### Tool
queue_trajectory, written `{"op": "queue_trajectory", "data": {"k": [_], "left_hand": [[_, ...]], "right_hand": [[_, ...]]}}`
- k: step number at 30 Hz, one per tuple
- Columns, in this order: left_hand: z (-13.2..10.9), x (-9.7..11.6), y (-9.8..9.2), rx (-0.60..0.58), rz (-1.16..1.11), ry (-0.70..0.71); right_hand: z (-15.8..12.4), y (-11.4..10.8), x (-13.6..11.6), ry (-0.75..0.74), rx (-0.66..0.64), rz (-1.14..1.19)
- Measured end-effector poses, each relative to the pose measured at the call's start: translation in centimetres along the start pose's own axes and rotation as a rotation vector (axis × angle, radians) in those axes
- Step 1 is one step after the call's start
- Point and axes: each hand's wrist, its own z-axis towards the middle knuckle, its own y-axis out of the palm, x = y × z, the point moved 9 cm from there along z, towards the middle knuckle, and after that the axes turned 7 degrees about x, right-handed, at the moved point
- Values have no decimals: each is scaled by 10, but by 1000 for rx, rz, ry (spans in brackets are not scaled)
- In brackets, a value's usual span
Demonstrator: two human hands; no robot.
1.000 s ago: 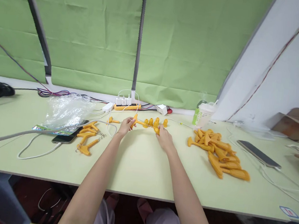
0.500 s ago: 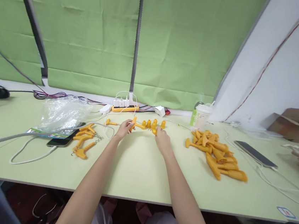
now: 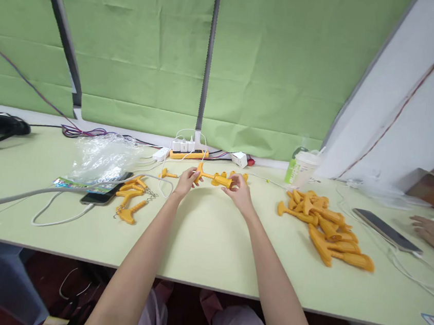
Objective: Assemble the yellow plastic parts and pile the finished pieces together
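Note:
My left hand (image 3: 188,181) is closed around the grip of a yellow T-handled corkscrew (image 3: 200,171), whose shaft points right. At the far end of that shaft, my right hand (image 3: 239,190) pinches a yellow sleeve (image 3: 223,181). The sleeve lies in line with the shaft and covers its tip. Several yellow caps (image 3: 245,177) stand just behind the right hand, partly hidden. Left of my hands lie several T-handles with bare metal spiral ends (image 3: 130,210), and a single one (image 3: 167,174) rests closer to the left hand.
A pile of sleeved yellow T-handles (image 3: 326,226) is at the right. Around it are a cup (image 3: 305,167), a phone (image 3: 386,230) and another person's hand (image 3: 432,231). Plastic wrap (image 3: 105,156), a second phone (image 3: 103,192) and cables occupy the left. A power strip (image 3: 189,154) sits behind.
The sleeve in my right hand has come onto the end of the corkscrew's shaft, where the metal tip showed before. My view has shifted slightly left.

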Motion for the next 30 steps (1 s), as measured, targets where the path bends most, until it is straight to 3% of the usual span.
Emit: {"op": "queue_trajectory", "data": {"k": [9, 15, 22, 30], "left_hand": [[-1, 7, 6, 46, -3, 88], [-2, 9, 10, 34, -3, 116], [0, 10, -4, 108, 8, 120], [-2, 11, 8, -18, -38, 98]], "right_hand": [[-2, -7, 15, 257, 18, 176], [-7, -3, 9, 271, -48, 121], [-13, 11, -5, 269, -212, 265], [-7, 3, 18, 378, -86, 170]]}}
